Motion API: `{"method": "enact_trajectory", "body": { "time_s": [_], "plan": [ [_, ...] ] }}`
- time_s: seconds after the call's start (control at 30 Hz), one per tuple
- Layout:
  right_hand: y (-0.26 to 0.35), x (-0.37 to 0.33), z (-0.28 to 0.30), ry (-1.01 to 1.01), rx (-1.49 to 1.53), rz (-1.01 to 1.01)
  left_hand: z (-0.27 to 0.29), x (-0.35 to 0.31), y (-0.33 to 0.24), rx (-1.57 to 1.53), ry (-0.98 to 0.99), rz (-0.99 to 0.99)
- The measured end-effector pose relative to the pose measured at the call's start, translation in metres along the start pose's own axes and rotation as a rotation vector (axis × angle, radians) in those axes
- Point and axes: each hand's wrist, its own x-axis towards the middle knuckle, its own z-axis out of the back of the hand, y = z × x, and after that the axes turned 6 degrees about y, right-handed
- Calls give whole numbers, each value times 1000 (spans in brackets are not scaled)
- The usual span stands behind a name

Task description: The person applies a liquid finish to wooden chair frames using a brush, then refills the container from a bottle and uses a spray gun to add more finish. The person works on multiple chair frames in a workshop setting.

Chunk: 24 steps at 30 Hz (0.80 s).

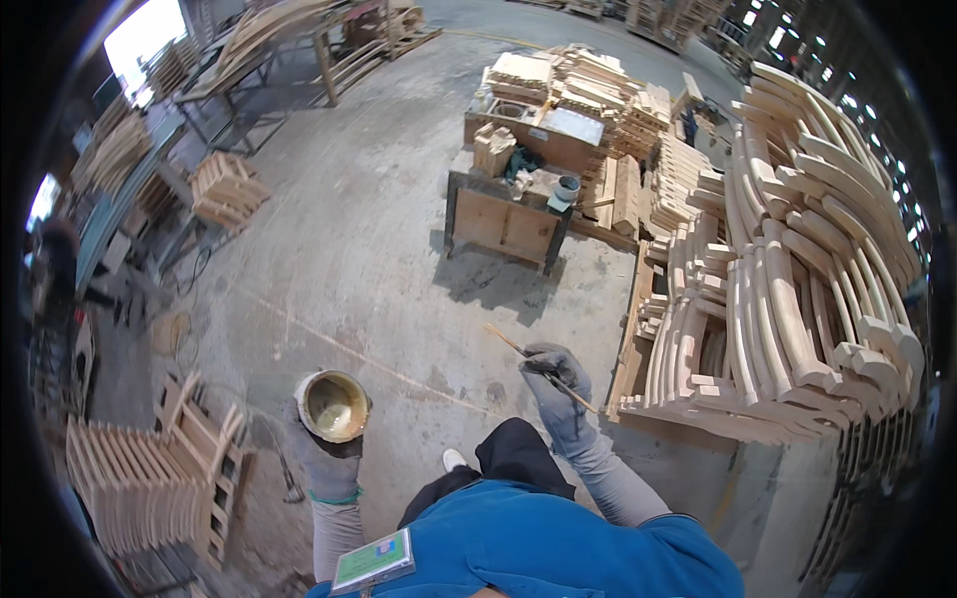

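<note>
Grey-gloved, the left hand (329, 463) is curled about a round pot (327, 390), bearing it from below and around its side; some fingers are hidden, so their full spread can't be told. Pale, cloudy stuff lies in the bottom of that pot, mouth up, held above the concrete floor (349, 259). Across to the right hand (560, 397), gloved too: fingers bent in, pinching a thin wooden stick (506, 341) that slants from its upper-left tip down past the knuckles, well apart from the pot. Both hands grasping, then, neither one released.

Now for lettering: a green-and-white badge (375, 562) hangs on the blue shirt (518, 538), its print too small to make out. No clear label on the pot's visible side.

Ahead, a small cup (565, 189) sits by the near right corner of the workbench's (503, 221) surface. Over on the right, curved wooden frames (768, 299) rise in a tall stack, hard by the left edge of their pallet (626, 374).
</note>
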Motion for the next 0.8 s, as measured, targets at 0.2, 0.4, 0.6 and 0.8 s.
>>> {"method": "enact_trajectory", "body": {
  "time_s": [0.2, 0.4, 0.6, 0.8],
  "plan": [
    [-34, 81, 33, -238, 41, -53, -59, 100, 38, -933, 99, 481],
    [-74, 196, 56, -205, 51, -46, -135, 196, 64, -648, 125, 324],
    [-95, 323, 82, -168, 20, 5, -204, 285, 64, -390, 144, 221],
    [-147, 399, 92, -274, 281, -126, -239, 371, 72, -851, 76, 456]
  ]
}}
